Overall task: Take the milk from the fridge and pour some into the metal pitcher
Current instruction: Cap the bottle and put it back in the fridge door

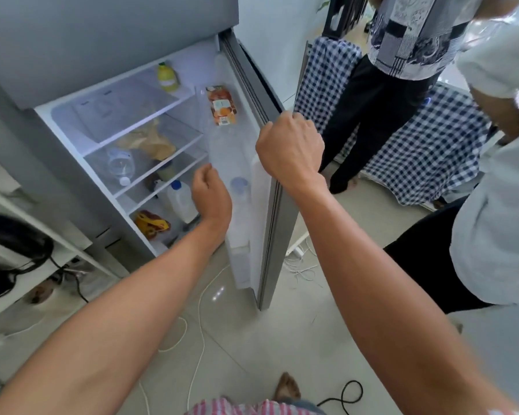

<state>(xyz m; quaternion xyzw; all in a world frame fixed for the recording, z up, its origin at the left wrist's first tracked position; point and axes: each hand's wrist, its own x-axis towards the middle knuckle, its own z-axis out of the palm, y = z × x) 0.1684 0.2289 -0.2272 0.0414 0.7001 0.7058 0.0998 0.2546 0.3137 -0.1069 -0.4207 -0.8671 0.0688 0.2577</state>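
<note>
The right hand [289, 145] is clamping its grip closed around the edge of the open fridge door [274, 211], holding it wide. The left hand [212, 194] is reaching into the gap between the shelves and the door, its grip loosely curled and empty, touching nothing that shows.

Two containers are competing as the milk. Just right of the left grip, in the lower door rack, a white bottle with a pale blue cap [239, 187] is standing, half veiled by the rack's translucent front. Just left of and below that grip, on the bottom shelf, a clear jug with a darker blue cap [181, 202] is standing. The door bottle looks the likelier milk, but the blur is making that only a judgement, and taking the wrong one is the first risk.

The second lies in the rack itself: its rim is sitting high around the bottle, so a sideways pull would be jamming the bottle against it; lifting straight up looks safer. A cold, possibly wet bottle held by one hand could slip onto the tiled floor [252, 339].

Loose white cables [198, 310] are trailing beneath both arms, near a bare foot [286, 386], and two bystanders are standing close to the right of the right grip, so turning away with a full bottle is risking a trip or a bump. The metal pitcher is not in view.
</note>
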